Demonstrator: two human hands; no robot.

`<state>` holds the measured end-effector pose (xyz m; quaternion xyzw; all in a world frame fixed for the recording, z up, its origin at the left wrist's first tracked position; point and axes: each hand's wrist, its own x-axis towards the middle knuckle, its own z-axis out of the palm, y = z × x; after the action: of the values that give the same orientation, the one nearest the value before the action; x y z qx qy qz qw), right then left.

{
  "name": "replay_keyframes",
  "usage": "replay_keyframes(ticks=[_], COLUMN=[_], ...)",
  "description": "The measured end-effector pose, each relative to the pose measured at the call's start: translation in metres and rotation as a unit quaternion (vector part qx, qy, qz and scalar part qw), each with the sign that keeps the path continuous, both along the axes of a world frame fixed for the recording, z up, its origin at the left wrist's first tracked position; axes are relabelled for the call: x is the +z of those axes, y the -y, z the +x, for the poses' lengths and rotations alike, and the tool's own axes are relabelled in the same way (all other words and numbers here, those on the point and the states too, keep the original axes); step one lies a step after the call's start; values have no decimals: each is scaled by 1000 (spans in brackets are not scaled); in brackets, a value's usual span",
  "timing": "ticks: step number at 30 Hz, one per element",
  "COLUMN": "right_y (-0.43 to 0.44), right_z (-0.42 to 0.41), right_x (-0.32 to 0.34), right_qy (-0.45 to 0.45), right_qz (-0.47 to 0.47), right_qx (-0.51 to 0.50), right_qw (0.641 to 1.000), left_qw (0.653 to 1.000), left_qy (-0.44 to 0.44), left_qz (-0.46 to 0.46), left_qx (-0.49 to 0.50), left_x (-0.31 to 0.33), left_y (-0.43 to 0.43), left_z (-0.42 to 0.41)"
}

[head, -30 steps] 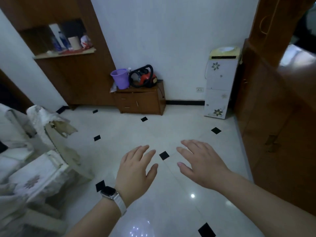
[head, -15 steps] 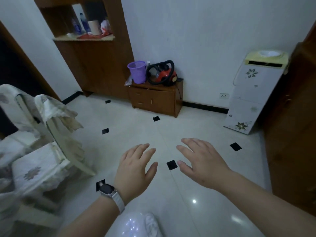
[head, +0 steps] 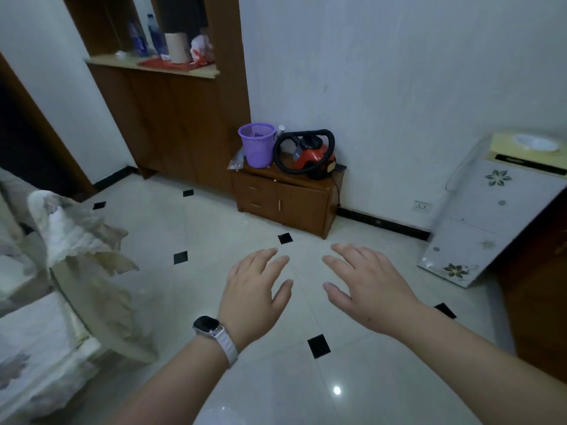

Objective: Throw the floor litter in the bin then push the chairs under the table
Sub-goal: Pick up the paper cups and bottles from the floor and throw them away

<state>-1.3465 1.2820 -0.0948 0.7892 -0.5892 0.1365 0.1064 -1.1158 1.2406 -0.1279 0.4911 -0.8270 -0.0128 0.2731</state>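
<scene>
I hold both hands out in front of me, palms down, over a pale tiled floor [head: 190, 228] with small black diamond insets. My left hand [head: 254, 299], with a watch [head: 207, 326] on its wrist, and my right hand [head: 371, 286] are side by side and apart, their fingers [head: 270, 259] spread flat and holding nothing.

No litter shows on the stretch of floor I can see. A purple mesh bin [head: 257, 145] stands on a low wooden cabinet [head: 285, 204] against the far wall, just beside a red vacuum [head: 308, 154]. At my left is a cloth-covered chair [head: 73, 271]; no table is in view.

My judgement: nothing is visibly done yet. I cannot tell whether litter lies elsewhere, so finding it, binning it and pushing in the chairs all appear to remain.
</scene>
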Motion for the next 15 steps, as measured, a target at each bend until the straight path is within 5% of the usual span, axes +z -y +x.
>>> replay_keyframes(ticks=[15], right_y=[275], right_z=[10], right_x=[-60], right_qy=[38], right_qz=[42], right_qx=[108], right_qw=[993], left_qw=[993], left_qy=[72], left_qz=[54], left_qx=[82], left_x=[-24], left_y=[230], left_z=[27])
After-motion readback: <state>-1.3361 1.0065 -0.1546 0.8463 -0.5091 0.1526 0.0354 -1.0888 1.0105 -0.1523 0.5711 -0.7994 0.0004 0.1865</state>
